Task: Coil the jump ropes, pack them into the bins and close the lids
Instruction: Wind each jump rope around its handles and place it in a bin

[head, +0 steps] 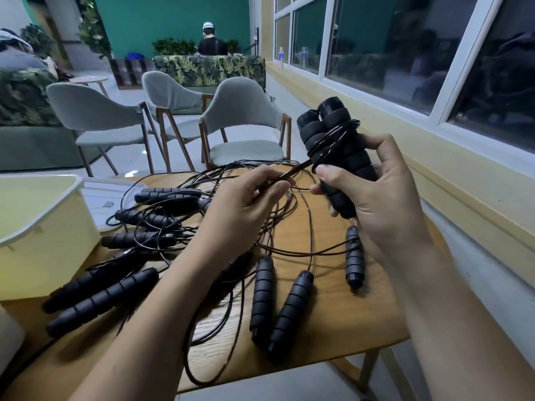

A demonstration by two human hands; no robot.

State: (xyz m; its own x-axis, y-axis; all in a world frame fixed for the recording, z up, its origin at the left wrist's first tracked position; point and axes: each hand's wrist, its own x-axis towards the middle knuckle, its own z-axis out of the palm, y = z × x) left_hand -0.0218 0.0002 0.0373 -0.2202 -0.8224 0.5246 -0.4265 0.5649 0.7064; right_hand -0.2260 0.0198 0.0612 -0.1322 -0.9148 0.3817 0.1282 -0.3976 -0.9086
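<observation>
Our right hand (pixel 376 204) curls round a pair of black foam handles (pixel 333 146), held side by side and tilted up above the table, with the thumb pressed across their front. A thin black cord (pixel 333 137) is wound in several turns round both handles. Our left hand (pixel 240 206) pinches that cord between thumb and fingers just beside the handles, and it runs taut between the hands. Below, on the wooden table (pixel 347 314), the other jump ropes (pixel 278 302) lie loose and tangled, their handles scattered about. At the table's left edge stands a pale yellow bin (pixel 37 227), open, with a pale lid (pixel 107 195) lying flat just behind it. Grey chairs (pixel 243 111) stand beyond the table, and windows (pixel 376 39) run along our right
</observation>
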